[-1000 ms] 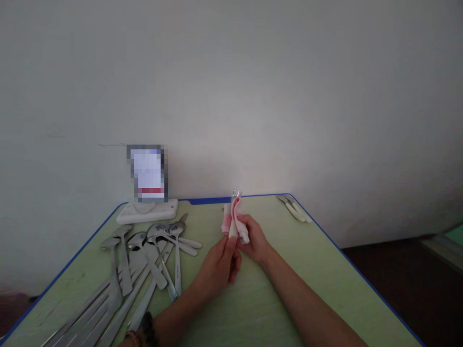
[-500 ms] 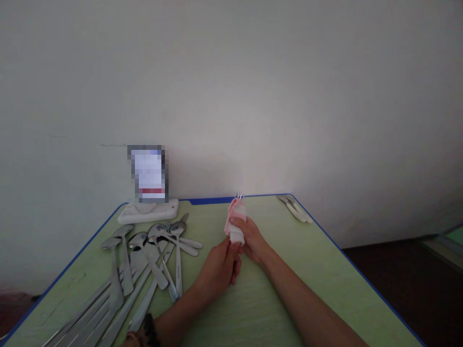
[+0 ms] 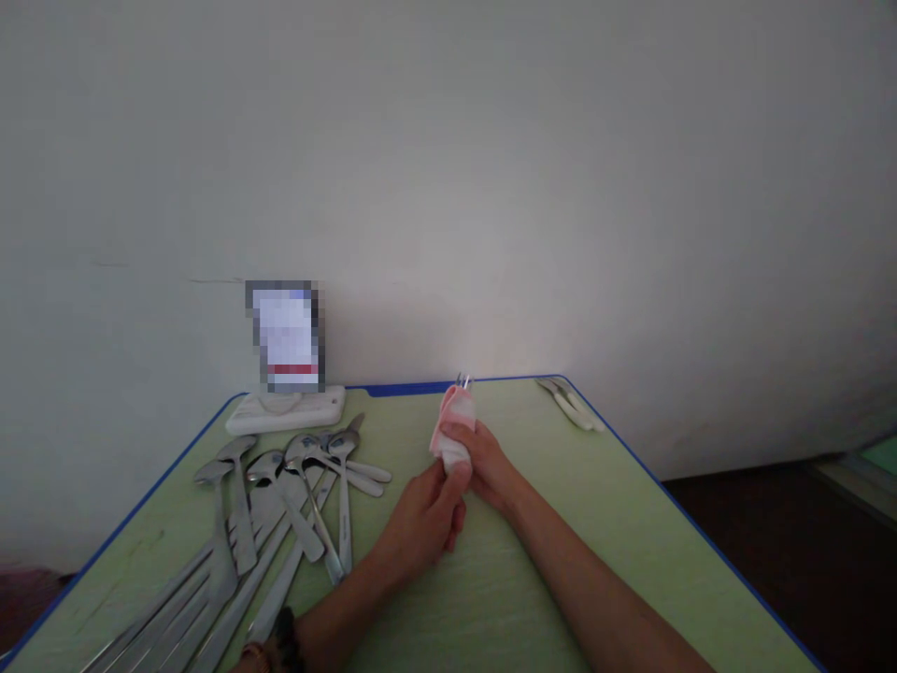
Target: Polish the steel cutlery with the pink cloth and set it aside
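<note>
Both hands meet over the middle of a light green table [image 3: 575, 523]. My right hand [image 3: 491, 463] is closed around a pink and white cloth [image 3: 452, 430] that is wrapped about a metal fork; only the tines [image 3: 463, 380] poke out at the top. My left hand [image 3: 420, 519] is closed, its thumb and fingers pinching the lower end of the wrapped cloth. A dark band sits on my left wrist.
Several metal spoons [image 3: 294, 495] and other cutlery lie fanned over the table's left half. A white flat device [image 3: 287, 409] with a blurred card standing on it lies at the back left. Two white-handled utensils [image 3: 571, 404] rest at the back right corner. A wall stands directly behind.
The cloth has been folded tighter around the fork, from a loose flap to a compact wrap. My left hand has crept slightly up to its lower end.
</note>
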Demonstrator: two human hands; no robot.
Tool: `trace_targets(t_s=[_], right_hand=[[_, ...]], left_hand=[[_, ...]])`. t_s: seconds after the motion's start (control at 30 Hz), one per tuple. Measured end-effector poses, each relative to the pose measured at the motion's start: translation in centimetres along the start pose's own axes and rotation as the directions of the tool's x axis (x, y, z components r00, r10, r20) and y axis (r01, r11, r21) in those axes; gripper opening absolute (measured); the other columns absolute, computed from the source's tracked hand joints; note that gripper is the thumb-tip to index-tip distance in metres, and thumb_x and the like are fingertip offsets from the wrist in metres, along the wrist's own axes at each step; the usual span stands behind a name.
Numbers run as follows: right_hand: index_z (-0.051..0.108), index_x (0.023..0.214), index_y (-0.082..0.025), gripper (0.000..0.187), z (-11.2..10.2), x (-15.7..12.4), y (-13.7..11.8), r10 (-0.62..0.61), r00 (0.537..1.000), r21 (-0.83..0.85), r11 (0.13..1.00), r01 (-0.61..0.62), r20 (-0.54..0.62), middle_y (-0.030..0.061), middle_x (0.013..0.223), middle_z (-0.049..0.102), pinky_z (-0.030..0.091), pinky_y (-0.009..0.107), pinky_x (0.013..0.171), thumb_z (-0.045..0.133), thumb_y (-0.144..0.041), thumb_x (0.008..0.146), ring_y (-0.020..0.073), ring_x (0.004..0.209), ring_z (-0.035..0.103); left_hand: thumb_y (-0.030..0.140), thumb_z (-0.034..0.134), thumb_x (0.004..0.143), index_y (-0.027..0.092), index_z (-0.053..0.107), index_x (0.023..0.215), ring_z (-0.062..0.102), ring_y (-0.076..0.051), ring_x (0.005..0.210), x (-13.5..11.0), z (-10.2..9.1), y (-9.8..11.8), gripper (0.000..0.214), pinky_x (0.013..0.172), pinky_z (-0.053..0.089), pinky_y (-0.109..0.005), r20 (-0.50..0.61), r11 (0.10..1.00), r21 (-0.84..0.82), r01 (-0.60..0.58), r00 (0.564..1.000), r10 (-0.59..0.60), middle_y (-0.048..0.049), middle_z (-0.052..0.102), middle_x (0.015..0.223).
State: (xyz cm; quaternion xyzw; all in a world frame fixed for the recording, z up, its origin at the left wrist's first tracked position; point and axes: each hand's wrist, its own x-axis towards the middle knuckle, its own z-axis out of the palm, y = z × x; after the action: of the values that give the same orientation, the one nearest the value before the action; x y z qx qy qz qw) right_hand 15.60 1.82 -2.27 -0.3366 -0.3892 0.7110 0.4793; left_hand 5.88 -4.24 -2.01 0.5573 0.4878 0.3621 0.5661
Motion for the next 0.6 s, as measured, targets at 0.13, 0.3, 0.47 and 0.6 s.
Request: trace_targets(t_s=[0.13, 0.3, 0.47, 0.6], right_hand=[[0.05, 0.064, -0.016, 0.023, 0.11, -0.1, -0.06, 0.004, 1.0, 0.002, 1.0, -0.004, 0.016, -0.0055, 0.045, 0.05, 0.026, 0.018, 0.031, 0.067, -0.031, 0.064, 0.0044, 0.033, 0.039], [0.051, 0.065, -0.016, 0.023, 0.03, -0.2, 0.02, 0.041, 0.999, -0.008, 0.999, -0.041, 0.034, -0.0049, 0.044, 0.052, 0.024, 0.018, 0.027, 0.065, -0.034, 0.065, 0.0052, 0.03, 0.039], [0.052, 0.064, -0.015, 0.022, 0.11, -0.12, -0.13, 0.029, 0.999, 0.038, 0.999, -0.029, -0.016, -0.0046, 0.046, 0.053, 0.027, 0.017, 0.032, 0.068, -0.03, 0.062, 0.0048, 0.035, 0.041], [0.052, 0.062, -0.015, 0.023, 0.22, -0.04, -0.23, 0.029, 0.999, 0.061, 0.998, -0.026, -0.041, -0.0043, 0.046, 0.052, 0.028, 0.017, 0.035, 0.069, -0.03, 0.062, 0.0048, 0.038, 0.042]], left_hand=[[0.06, 0.029, 0.081, 0.018, 0.043, 0.074, 0.037, -0.006, 0.029, 0.21, -0.03, -0.33, 0.045, 0.025, 0.024, -0.016, -0.01, 1.0, 0.018, 0.01, 1.0, -0.01, 0.0074, 0.043, 0.045], [0.058, 0.025, 0.083, 0.018, 0.044, 0.07, 0.036, -0.007, 0.028, 0.5, 0.12, -0.7, 0.046, 0.026, 0.024, -0.018, -0.032, 0.999, 0.05, 0.017, 0.999, -0.015, 0.0068, 0.043, 0.043], [0.055, 0.026, 0.084, 0.019, 0.043, 0.069, 0.035, -0.007, 0.028, 0.42, 0.19, -0.6, 0.043, 0.029, 0.026, -0.018, -0.042, 0.998, 0.061, 0.007, 0.999, -0.004, 0.0077, 0.042, 0.042], [0.055, 0.026, 0.084, 0.019, 0.043, 0.067, 0.034, -0.007, 0.028, 0.31, 0.08, -0.4, 0.043, 0.031, 0.027, -0.019, -0.044, 0.995, 0.097, -0.005, 0.999, 0.009, 0.0079, 0.042, 0.041]])
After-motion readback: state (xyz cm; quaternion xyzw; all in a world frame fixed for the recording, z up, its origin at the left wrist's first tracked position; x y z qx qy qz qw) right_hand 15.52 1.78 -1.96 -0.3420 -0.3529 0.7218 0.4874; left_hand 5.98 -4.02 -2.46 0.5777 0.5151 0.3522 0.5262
